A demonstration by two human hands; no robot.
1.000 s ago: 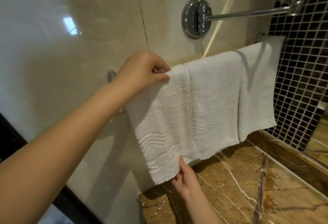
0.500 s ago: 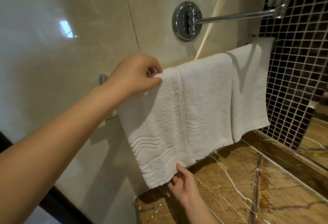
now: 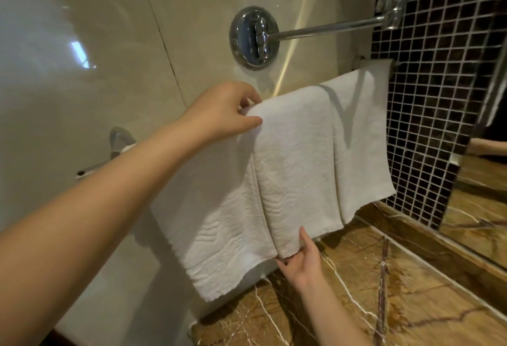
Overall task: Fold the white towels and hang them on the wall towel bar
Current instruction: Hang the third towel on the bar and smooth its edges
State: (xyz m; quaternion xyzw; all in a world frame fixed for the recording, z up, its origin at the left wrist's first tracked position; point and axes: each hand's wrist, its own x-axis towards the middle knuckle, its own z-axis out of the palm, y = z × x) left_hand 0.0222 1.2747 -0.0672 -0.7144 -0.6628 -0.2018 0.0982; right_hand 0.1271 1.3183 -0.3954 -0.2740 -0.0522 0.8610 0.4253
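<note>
Head view: left grip (image 3: 219, 112) pinches towel (image 3: 296, 167) (top edge).

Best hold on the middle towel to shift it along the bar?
On the middle towel, probably the top left corner at the bar, pinched from the left, and the bottom left corner from below: both exposed; its right edge overlaps the far towel.

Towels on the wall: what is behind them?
Cream wall tile shows around the towels. The bar and its chrome bracket peek out beside the forearm; the stretch under the towels is covered.
</note>
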